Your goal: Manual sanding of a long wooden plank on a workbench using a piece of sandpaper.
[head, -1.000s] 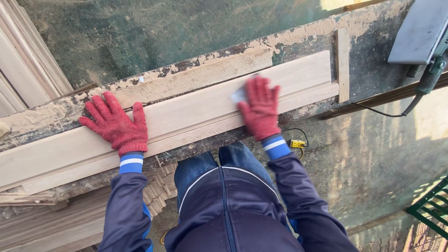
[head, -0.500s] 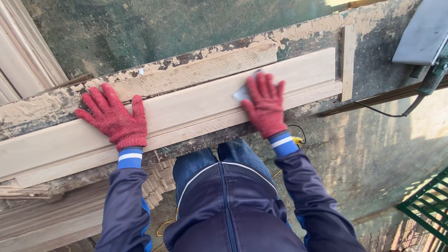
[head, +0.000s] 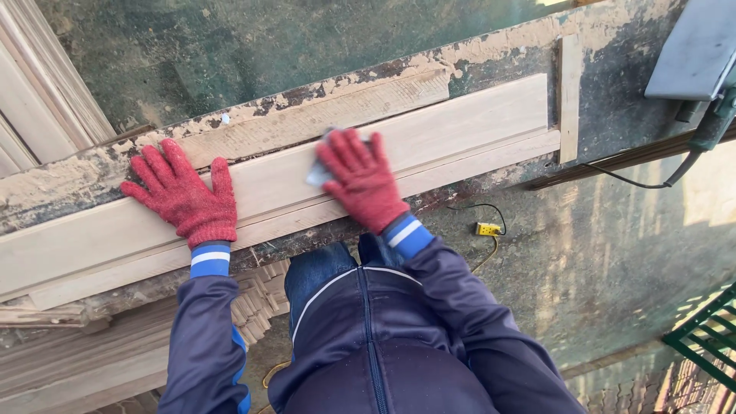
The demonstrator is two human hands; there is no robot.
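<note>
A: What's the biggest thing in front of you?

B: Your table (head: 92, 180), a long worn surface with flaking paint that runs slantwise across the view. On it lies a pale moulded wooden board (head: 475, 126), nearly as long as the table and stepped along its near edge. Beyond its right end a thin upright strip of wood (head: 570, 96) stands against the table.

A: And your hands?

B: Both wear red knit gloves. Your left hand (head: 188, 195) lies flat on the board with its fingers spread wide, gripping nothing and pressing down near the left part. Your right hand (head: 362, 182) rests on the board's middle, its fingers laid over a small pale sanding pad (head: 318, 172) that shows at the fingertips. It is blurred, so you cannot tell how tightly it holds the pad.

A: Anything else around you?

B: Stacked moulded wood (head: 261, 299) lies under the table by your left sleeve. A grey machine (head: 694, 50) sits at the upper right, and a small yellow plug (head: 487, 228) with a cable lies on the concrete floor.
</note>
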